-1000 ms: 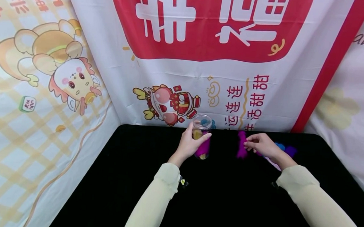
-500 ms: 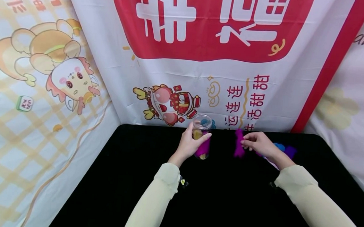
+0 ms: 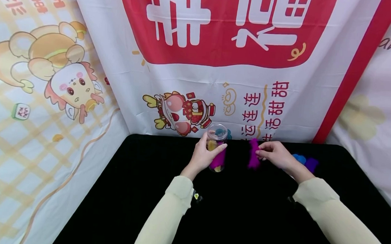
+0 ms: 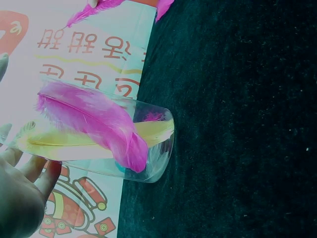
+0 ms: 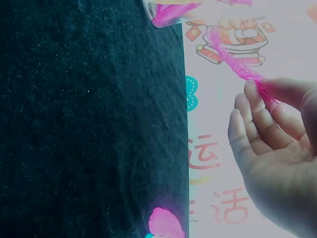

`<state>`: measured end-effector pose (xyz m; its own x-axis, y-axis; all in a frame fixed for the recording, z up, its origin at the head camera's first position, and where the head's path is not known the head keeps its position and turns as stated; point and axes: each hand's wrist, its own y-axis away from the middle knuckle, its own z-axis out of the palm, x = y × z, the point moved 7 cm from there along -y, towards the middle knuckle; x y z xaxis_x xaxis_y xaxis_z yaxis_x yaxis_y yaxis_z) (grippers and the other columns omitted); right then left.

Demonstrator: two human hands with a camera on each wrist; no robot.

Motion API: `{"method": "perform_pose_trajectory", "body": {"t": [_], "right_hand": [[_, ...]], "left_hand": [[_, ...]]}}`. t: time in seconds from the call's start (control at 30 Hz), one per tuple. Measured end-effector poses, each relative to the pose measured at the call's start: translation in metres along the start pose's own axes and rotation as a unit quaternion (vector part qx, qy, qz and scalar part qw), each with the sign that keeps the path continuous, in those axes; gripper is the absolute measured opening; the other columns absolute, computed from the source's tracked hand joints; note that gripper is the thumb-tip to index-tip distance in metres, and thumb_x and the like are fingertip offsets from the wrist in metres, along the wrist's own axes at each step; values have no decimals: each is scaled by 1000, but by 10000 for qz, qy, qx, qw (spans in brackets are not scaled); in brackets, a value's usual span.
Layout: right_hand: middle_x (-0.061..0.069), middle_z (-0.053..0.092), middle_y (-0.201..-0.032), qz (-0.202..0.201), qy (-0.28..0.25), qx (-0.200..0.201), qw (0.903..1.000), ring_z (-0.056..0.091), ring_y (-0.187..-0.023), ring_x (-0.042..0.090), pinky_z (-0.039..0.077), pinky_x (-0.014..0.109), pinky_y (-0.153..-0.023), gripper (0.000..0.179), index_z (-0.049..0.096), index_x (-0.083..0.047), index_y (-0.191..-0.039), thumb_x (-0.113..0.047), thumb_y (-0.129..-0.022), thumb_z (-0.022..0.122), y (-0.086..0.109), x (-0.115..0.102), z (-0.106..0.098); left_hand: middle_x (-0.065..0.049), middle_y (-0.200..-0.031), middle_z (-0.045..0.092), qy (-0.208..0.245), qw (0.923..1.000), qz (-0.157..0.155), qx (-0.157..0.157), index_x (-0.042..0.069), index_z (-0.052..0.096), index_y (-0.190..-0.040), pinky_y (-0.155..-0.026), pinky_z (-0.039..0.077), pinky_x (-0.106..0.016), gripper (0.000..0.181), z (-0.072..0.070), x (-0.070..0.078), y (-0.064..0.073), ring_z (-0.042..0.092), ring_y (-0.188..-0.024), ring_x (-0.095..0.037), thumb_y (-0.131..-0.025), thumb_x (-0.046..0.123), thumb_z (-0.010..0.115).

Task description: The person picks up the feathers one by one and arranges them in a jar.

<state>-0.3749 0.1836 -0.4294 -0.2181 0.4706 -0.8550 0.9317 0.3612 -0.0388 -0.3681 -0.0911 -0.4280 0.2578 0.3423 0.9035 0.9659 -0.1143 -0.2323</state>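
In the head view, my left hand (image 3: 201,154) grips a clear jar (image 3: 218,128), which stands upright at the far side of the table with its mouth uncovered. The left wrist view shows a magenta feather (image 4: 99,116) and a yellow feather (image 4: 64,144) inside the jar. My right hand (image 3: 277,154), to the right of the jar, pinches another magenta feather (image 3: 253,155) between thumb and fingertips. Seen from the right wrist, this feather (image 5: 233,59) extends from the fingertips, while the other fingers are bent loosely below.
Beyond my right wrist, a blue piece (image 3: 300,158) and a purple piece (image 3: 311,165) lie on the black table (image 3: 243,214). A pink feather (image 5: 166,222) lies near the bottom of the right wrist view. A printed cloth (image 3: 185,76) hangs right behind the table's back edge.
My right hand has moved a little left, bringing the pinched magenta feather closer to the jar. My left hand and the jar have stayed in place.
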Motion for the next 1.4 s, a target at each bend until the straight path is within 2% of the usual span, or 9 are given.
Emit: {"method": "perform_pose_trajectory", "body": {"t": [0.23,0.53,0.7,0.83,0.93,1.07,1.27,1.4], "right_hand": [[10,74,-95,-33,19,-27,10000,67,-85,19,54,32,-77,25,73,1,-109,-22,-101,68,-1,-4,1],[11,72,-101,-127,118,43,9998,67,-88,21,55,36,-82,24,73,0,-110,-22,-102,67,-4,-18,3],[13,73,-101,-174,101,75,9998,67,-90,23,56,42,-84,24,73,0,-110,-21,-102,66,-6,-25,3],[11,72,-105,-147,79,95,9998,67,-91,21,56,39,-83,25,73,0,-113,-22,-102,67,-8,-30,3],[11,72,-105,-147,97,144,9997,67,-91,21,55,37,-81,26,73,-1,-113,-24,-101,67,-10,-34,2],[11,73,-101,-196,146,213,9995,67,-91,25,55,37,-80,25,73,-1,-111,-23,-101,67,-13,-41,0],[14,72,-99,-257,176,295,9991,66,-93,33,55,32,-77,23,71,2,-109,-20,-102,66,-12,-57,-1],[17,71,-103,-351,195,327,9987,65,-88,22,53,27,-74,23,70,4,-111,-17,-102,66,-11,-65,-1]], "left_hand": [[2,-130,61,-2,10000,-24,1,30,47,-140,-99,52,-41,67,0,-1,1,62,-116,-17,-87,58,76],[2,-130,61,-41,10000,-9,0,20,45,-146,-99,52,-42,77,1,-2,1,62,-117,-17,-87,59,75],[2,-129,61,-48,10000,34,29,20,45,-146,-99,51,-43,77,0,-1,1,62,-117,-17,-87,58,76],[2,-129,61,-52,10000,53,41,18,46,-146,-101,50,-43,78,0,-1,0,61,-118,-17,-87,58,76],[3,-129,61,-85,9999,61,51,22,47,-144,-102,50,-42,74,0,0,0,60,-119,-16,-87,59,76],[4,-129,62,-84,9999,40,60,29,47,-140,-101,50,-41,69,-1,1,1,61,-119,-15,-86,60,76],[4,-128,62,-76,9999,35,79,29,48,-139,-101,50,-41,68,-1,2,0,61,-118,-15,-86,60,76],[4,-126,62,-113,9999,37,102,29,48,-139,-101,50,-40,68,-1,1,0,60,-118,-14,-85,61,76]]}}
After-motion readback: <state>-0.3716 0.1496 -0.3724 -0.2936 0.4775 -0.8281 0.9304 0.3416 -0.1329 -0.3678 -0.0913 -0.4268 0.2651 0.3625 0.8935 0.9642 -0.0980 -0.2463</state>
